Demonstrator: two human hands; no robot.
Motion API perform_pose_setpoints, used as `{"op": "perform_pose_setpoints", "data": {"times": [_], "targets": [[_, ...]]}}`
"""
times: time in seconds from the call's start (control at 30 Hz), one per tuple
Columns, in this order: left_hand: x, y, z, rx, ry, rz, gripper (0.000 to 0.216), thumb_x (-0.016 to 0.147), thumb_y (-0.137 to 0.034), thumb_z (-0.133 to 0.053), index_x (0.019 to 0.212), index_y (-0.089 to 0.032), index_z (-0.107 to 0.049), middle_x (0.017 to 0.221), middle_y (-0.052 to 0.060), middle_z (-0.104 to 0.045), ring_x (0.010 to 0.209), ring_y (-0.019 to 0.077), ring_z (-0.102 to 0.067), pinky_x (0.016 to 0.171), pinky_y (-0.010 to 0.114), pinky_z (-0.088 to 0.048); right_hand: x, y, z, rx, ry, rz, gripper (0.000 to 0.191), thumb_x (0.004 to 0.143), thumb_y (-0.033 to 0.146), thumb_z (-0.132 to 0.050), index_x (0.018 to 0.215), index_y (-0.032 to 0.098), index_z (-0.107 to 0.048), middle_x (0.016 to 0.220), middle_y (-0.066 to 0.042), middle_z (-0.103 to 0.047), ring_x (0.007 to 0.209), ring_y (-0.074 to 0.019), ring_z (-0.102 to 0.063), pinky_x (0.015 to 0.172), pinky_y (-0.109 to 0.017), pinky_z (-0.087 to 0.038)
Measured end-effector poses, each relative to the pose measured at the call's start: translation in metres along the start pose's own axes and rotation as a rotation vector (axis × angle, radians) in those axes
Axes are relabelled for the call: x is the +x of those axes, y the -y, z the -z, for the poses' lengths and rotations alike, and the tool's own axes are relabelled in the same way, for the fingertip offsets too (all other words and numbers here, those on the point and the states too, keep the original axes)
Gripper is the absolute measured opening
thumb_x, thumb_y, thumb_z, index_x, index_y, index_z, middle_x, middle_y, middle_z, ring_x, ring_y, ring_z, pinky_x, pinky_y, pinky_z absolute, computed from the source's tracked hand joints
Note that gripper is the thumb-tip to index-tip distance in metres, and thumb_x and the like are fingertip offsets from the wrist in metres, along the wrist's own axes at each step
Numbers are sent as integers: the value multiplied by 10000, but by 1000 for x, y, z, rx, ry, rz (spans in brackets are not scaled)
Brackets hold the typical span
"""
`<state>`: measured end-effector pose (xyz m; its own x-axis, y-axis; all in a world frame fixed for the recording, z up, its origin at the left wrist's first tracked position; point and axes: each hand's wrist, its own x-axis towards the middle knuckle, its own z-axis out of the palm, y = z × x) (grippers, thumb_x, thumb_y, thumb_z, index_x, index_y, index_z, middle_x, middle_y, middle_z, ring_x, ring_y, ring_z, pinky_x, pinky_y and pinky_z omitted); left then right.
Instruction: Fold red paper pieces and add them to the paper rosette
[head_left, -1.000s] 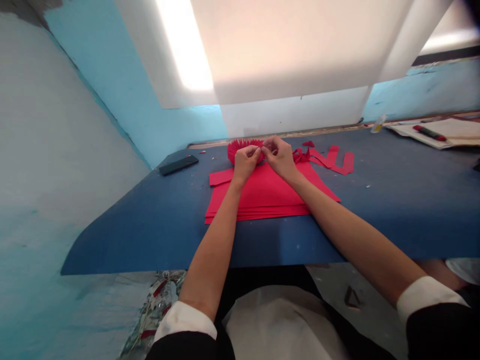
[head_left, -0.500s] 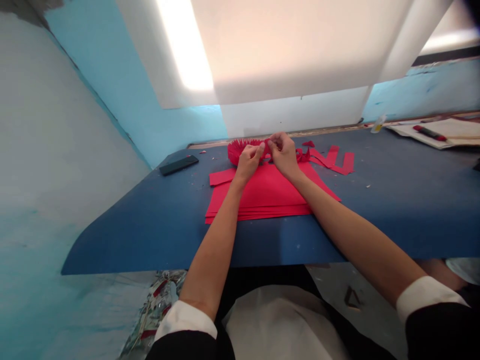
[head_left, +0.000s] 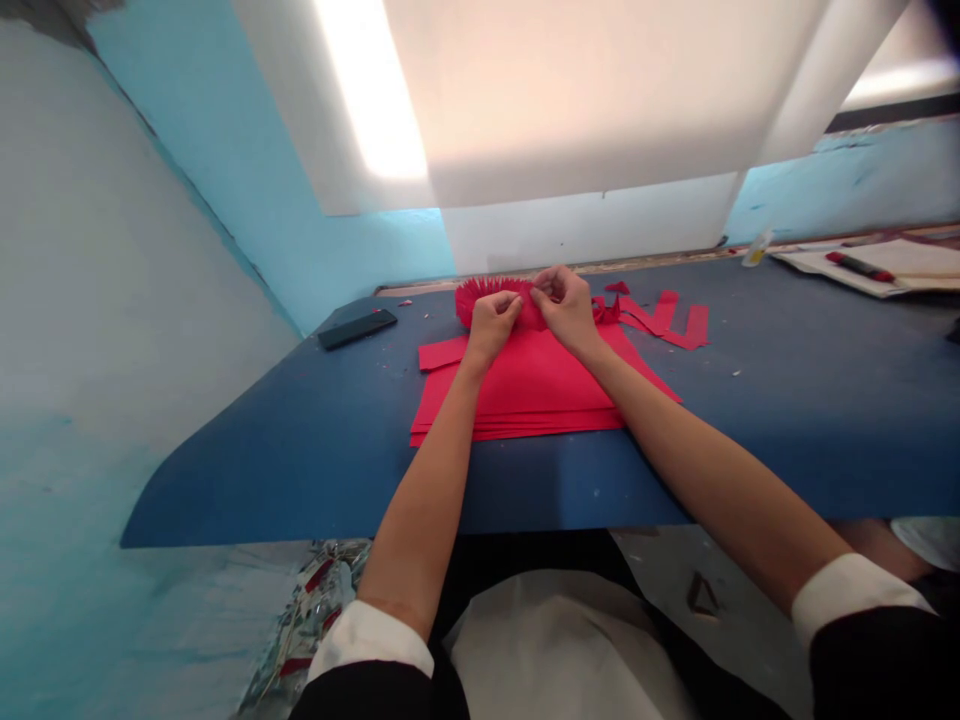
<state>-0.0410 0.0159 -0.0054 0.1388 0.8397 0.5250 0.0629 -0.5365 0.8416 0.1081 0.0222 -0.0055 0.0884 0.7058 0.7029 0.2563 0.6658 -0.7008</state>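
Note:
A red pleated paper fan (head_left: pixel 480 293) stands on the blue table (head_left: pixel 787 400) at the far end of a stack of red paper sheets (head_left: pixel 525 390). My left hand (head_left: pixel 491 322) pinches the fan's near edge from the left. My right hand (head_left: pixel 564 303) pinches the same pleated paper from the right, fingers curled on it. Both hands meet over the top edge of the stack, thumbs almost touching. The middle of the fan is hidden behind my fingers.
Red paper strips (head_left: pixel 664 318) lie right of my hands. A dark phone (head_left: pixel 357 329) lies at the left. Far right are white papers (head_left: pixel 885 268) with a red-and-black marker (head_left: pixel 859 266) and a small glue bottle (head_left: pixel 757 247). A white wall block (head_left: pixel 585 235) rises behind.
My hands rose slightly half a second ago and have come back down onto the fan; the fingers shifted along the pleats. Nothing else moved.

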Motion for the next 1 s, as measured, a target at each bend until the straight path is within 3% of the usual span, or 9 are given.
{"op": "perform_pose_setpoints", "data": {"times": [0.17,0.37,0.7,1.0], "targets": [[0,3,2,6,-39,-12,351,968,-396,-743,703,-185,-648,621,-18,-615,605,109,-559,586,242,-458,0,1,-1,27,58,-27,225,841,407,-731,842,254,-566,762,-6,-614,721,-174,-568,699,-349,-503],[2,5,1,11,1,-9,384,956,-445,-761,698,-189,-635,628,-14,-616,585,104,-530,570,251,-422,-1,3,-1,34,46,-53,154,843,298,-735,843,241,-591,779,-11,-656,725,-176,-608,711,-354,-518],[-3,-6,2,-11,-58,-36,344,985,-311,-651,665,-193,-605,630,-24,-578,615,110,-505,606,249,-407,-1,7,7,46,108,71,119,822,290,-735,797,231,-635,730,9,-666,664,-147,-573,689,-327,-484],[-2,-7,3,30,-65,-58,325,981,-248,-666,664,-202,-610,639,-26,-586,636,119,-518,642,260,-434,-2,5,7,47,122,104,132,823,301,-763,772,229,-664,768,-9,-693,706,-162,-604,701,-338,-500]]}}
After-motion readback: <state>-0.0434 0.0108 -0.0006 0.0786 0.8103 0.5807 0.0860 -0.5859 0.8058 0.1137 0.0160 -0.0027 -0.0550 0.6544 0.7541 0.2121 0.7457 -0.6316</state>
